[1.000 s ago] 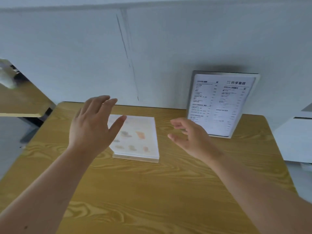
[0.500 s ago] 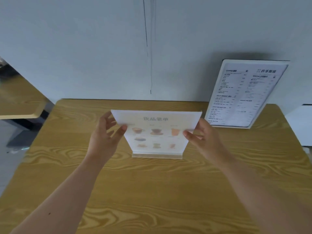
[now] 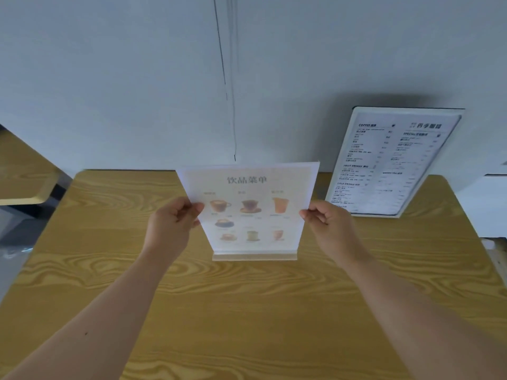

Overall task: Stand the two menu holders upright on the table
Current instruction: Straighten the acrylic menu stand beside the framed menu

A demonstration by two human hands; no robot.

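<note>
A clear acrylic menu holder with pictures of drinks (image 3: 248, 212) stands upright in the middle of the wooden table (image 3: 247, 311), its base strip on the tabletop. My left hand (image 3: 171, 224) pinches its left edge and my right hand (image 3: 327, 224) pinches its right edge, both about halfway up. A second menu holder with black text on white (image 3: 392, 160) stands upright at the back right of the table, against the wall.
A pale wall (image 3: 137, 78) runs directly behind the table. Another wooden table (image 3: 22, 171) sits at the left, with floor between. A white cabinet (image 3: 488, 204) stands past the table's right edge.
The drinks menu holder lay flat a second ago with both hands above it. My hands took its side edges and raised it upright; since half a second ago it has stood straighter.
</note>
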